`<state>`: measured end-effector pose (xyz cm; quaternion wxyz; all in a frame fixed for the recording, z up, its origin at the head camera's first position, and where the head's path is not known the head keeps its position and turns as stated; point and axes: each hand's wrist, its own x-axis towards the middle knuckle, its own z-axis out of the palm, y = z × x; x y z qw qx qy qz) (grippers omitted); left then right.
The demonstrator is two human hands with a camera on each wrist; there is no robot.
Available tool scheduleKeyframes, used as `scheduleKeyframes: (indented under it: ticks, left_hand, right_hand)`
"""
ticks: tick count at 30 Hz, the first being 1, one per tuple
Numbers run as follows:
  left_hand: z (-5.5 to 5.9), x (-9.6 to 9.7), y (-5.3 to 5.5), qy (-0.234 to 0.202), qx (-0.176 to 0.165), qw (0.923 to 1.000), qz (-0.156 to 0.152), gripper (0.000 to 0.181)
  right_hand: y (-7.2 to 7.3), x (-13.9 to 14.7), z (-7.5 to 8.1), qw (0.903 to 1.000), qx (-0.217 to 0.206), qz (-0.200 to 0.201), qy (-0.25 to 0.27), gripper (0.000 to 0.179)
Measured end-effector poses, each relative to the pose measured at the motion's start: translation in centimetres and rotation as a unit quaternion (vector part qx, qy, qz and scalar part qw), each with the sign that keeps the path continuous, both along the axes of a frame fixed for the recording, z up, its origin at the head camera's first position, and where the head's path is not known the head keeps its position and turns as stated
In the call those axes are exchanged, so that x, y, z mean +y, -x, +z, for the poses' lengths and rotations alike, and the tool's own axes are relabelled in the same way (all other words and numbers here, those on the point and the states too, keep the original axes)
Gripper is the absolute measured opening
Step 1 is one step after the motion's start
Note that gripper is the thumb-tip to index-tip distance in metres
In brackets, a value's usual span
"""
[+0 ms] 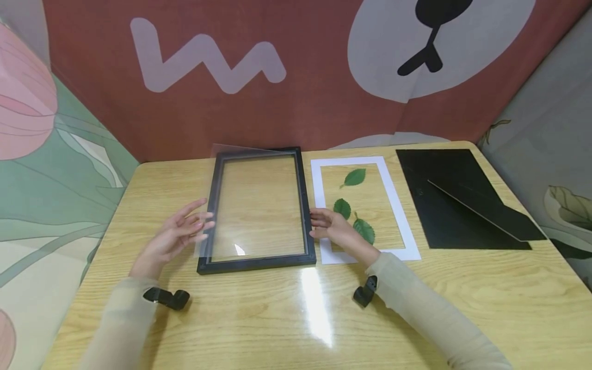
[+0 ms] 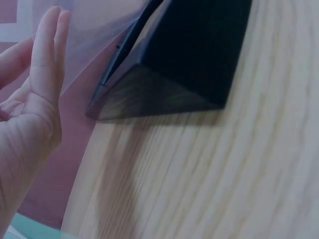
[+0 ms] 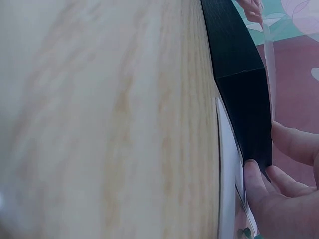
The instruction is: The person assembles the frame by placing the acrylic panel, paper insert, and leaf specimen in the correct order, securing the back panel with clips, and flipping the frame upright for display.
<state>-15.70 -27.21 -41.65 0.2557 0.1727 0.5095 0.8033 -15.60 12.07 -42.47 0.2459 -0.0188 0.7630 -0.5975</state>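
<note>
A clear sheet (image 1: 240, 250) lies slanted over a black picture frame (image 1: 259, 265), its left edge raised. At that raised edge my left hand (image 1: 173, 236) holds the sheet, thumb and fingers about the rim. My right hand (image 1: 339, 231) is at the frame's right side. In the right wrist view, fingers (image 3: 291, 144) of that hand touch the black side and come up to the sheet's edge. Right of the frame lies a white mat border (image 1: 393, 190), with green leaves (image 1: 355, 177) within its window, partly under my right forearm.
A black backing board (image 1: 444, 216) with a raised stand flap (image 1: 490, 210) lies at the far right of the wooden table (image 1: 259, 324). A printed red cloth (image 1: 310, 113) hangs along the back edge. Black wrist cameras (image 1: 365, 292) sit on both wrists.
</note>
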Motion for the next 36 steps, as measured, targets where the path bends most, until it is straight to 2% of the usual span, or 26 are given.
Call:
scheduleKeyframes:
  ticks: [5,12,17,21,25,27,31,33,36]
  left_hand:
    - [-0.2,0.3,0.2,0.015,-0.006,0.9998,0.008,0.052]
    - [-0.4,0.4,0.3,0.062,-0.007,0.9979,0.017,0.054]
    - [-0.4,0.5,0.5,0.101,-0.022,0.9942,0.030,0.062]
    - [-0.2,0.7,0.6,0.141,-0.040,0.9881,0.046,0.069]
    - [0.1,0.9,0.7,0.203,-0.049,0.9761,0.059,0.072]
    - [0.2,0.9,0.7,0.243,-0.046,0.9669,0.063,0.071]
    - [0.5,1.2,0.8,0.322,-0.038,0.9434,0.068,0.067]
    - [0.6,1.4,0.9,0.350,-0.037,0.9334,0.072,0.063]
    - [0.7,1.6,1.1,0.374,-0.036,0.9233,0.078,0.060]
  right_hand:
    - [0.0,0.0,-0.1,1.0000,-0.004,0.000,-0.001,0.063]
    - [0.0,0.0,-0.1,1.0000,-0.006,-0.003,-0.002,0.063]
    - [0.1,0.0,0.0,0.9999,-0.008,-0.008,0.006,0.063]
    - [0.2,0.0,0.1,0.9999,-0.008,-0.009,0.011,0.063]
    - [0.2,0.0,0.1,0.9998,-0.007,-0.009,0.014,0.063]
    - [0.2,-0.1,0.1,0.9999,-0.007,-0.009,0.013,0.063]
    - [0.2,-0.1,0.1,0.9999,-0.007,-0.009,0.009,0.063]
    - [0.2,-0.2,0.1,0.9999,-0.008,-0.010,0.007,0.063]
    - [0.2,-0.2,0.1,0.9999,-0.008,-0.010,0.005,0.063]
